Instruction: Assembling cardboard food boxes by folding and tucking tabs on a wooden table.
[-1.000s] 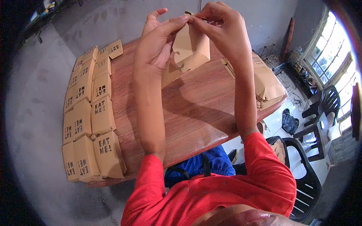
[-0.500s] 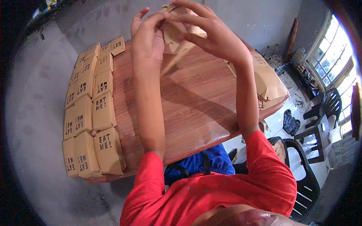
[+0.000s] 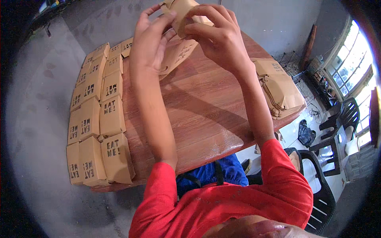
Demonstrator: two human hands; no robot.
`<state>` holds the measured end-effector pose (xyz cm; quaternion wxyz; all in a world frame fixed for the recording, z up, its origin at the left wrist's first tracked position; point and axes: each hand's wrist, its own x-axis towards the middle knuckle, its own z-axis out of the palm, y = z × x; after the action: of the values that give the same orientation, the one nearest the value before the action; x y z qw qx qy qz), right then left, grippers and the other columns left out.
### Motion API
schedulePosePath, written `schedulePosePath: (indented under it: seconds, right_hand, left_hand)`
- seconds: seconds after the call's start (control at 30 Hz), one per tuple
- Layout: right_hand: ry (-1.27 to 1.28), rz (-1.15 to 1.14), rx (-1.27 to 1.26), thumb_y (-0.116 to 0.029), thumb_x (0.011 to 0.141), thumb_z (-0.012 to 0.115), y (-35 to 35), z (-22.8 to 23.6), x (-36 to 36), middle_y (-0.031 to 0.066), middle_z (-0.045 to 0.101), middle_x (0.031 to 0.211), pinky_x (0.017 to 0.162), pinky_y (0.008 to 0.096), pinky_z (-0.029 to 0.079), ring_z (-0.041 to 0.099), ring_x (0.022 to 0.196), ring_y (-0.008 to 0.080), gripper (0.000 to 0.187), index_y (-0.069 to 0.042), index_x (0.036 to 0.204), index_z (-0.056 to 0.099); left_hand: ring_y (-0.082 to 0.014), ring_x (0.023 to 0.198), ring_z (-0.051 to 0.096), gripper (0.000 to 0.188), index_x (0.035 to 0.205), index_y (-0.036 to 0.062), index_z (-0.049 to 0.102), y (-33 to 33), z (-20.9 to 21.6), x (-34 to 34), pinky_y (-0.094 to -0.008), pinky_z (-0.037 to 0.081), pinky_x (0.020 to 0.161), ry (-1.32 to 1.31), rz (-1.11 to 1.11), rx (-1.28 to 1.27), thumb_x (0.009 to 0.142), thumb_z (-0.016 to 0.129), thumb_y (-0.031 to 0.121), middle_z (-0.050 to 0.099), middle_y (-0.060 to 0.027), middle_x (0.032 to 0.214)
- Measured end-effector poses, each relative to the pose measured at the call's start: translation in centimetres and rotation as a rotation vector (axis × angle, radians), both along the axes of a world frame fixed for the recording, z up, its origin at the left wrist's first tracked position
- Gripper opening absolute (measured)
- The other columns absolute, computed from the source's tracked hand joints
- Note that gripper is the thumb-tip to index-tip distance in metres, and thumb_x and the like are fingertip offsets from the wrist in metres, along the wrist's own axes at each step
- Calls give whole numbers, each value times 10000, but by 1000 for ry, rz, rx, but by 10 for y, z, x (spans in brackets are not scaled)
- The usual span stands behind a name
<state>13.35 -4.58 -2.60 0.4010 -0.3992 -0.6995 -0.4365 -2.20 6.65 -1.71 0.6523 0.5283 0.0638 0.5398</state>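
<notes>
At six o'clock, nearest, is the person's red short-sleeved cloth shirt; a black slatted plastic chair stands at four. Across the reddish-brown wood-grain table, rows of brown lettered cardboard cartons fill the nine o'clock side, set snugly together, probably for tidiness. Between two and three lies a pile of brown flattened cardboard blanks, likely kept within the right hand's reach. Toward twelve, a flat brown lettered cardboard panel shows below the hands; whether it is separate or attached is unclear. Beyond, the left hand and right hand hold a brown part-folded cardboard box between them, fingers and thumbs drawn in on opposite sides, seemingly to steady its walls. The grey wall stands farther off.
</notes>
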Motion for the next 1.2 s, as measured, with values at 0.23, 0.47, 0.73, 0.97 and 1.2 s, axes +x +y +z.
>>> schedulePosePath:
  seconds: [0.23, 0.47, 0.73, 0.97, 1.2]
  right_hand:
    - [150, 182, 9, -105, 736, 754, -2, 3, -2, 16, 634, 1010, 846, 379, 445, 572, 970, 248, 194, -149, 922, 717]
    - [217, 240, -71, -135, 740, 786, -11, 11, 1, 21, 638, 990, 835, 371, 446, 572, 927, 249, 180, -130, 902, 706]
    - [266, 234, -13, -151, 773, 780, -8, 11, 2, 24, 654, 957, 815, 363, 442, 582, 911, 240, 157, -105, 899, 697]
    - [434, 349, 68, -115, 801, 732, -8, 11, 3, 76, 639, 922, 792, 380, 464, 587, 872, 280, 147, -42, 895, 646]
    - [500, 377, 13, -69, 798, 714, -20, 15, -8, 88, 621, 878, 767, 388, 468, 598, 875, 297, 124, -36, 883, 630]
  left_hand:
    - [-215, 984, 693, 367, 1219, -38, 578, -11, 4, -13, -324, 583, 869, 24, -186, 219, 873, 697, -3, 683, -144, 1123]
    - [-172, 905, 697, 268, 1123, -59, 661, -32, 11, -5, -287, 594, 820, -40, -182, 183, 875, 721, 25, 709, -128, 1026]
    - [-161, 898, 687, 274, 1120, -34, 627, -32, 13, -5, -274, 582, 805, 17, -124, 280, 870, 728, 13, 694, -109, 1045]
    - [-128, 862, 673, 284, 1093, -27, 624, -50, 15, 6, -255, 556, 764, 155, 71, 407, 848, 761, 19, 702, -78, 986]
    - [-128, 838, 672, 280, 1033, -20, 652, -54, 17, 2, -250, 547, 725, 111, 53, 407, 795, 800, -12, 711, -70, 944]
